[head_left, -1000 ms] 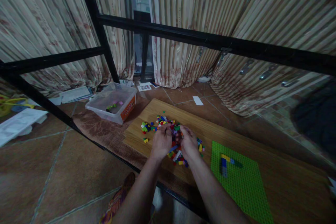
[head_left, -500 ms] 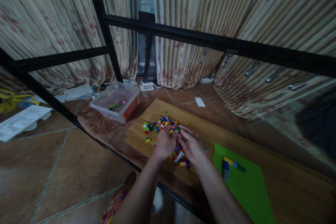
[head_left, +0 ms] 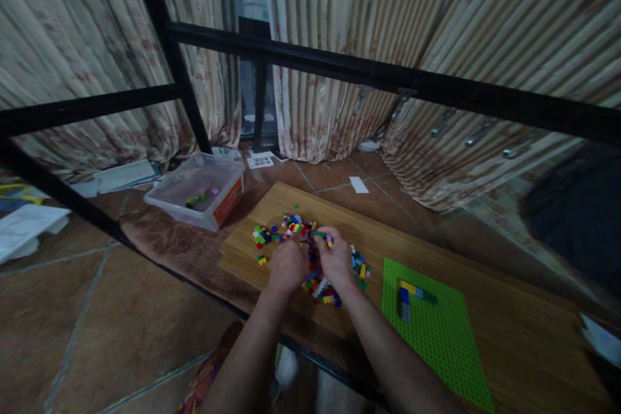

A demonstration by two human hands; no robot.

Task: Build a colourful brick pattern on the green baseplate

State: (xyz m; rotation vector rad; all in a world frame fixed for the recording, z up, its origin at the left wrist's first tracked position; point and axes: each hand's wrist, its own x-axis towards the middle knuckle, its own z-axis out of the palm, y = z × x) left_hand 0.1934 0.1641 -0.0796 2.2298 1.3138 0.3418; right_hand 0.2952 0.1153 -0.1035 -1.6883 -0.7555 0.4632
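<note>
Clear plastic bin (head_left: 196, 193) at ten o'clock. Left hand (head_left: 287, 267), fingers curled down onto the brick pile (head_left: 310, 252) at centre; grip cannot be determined. Right hand (head_left: 336, 257) rests on same pile, fingertips pinched, hold unclear. Green baseplate (head_left: 431, 330) at four o'clock.

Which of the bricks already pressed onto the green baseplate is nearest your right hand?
The yellow brick at the upper left of that small cluster on the green baseplate; the blue and dark green ones lie farther from the right hand.

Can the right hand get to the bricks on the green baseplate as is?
Probably yes. The right hand is in the brick pile; the baseplate lies just to its right on the board, its bricks uncovered, nothing between.
</note>
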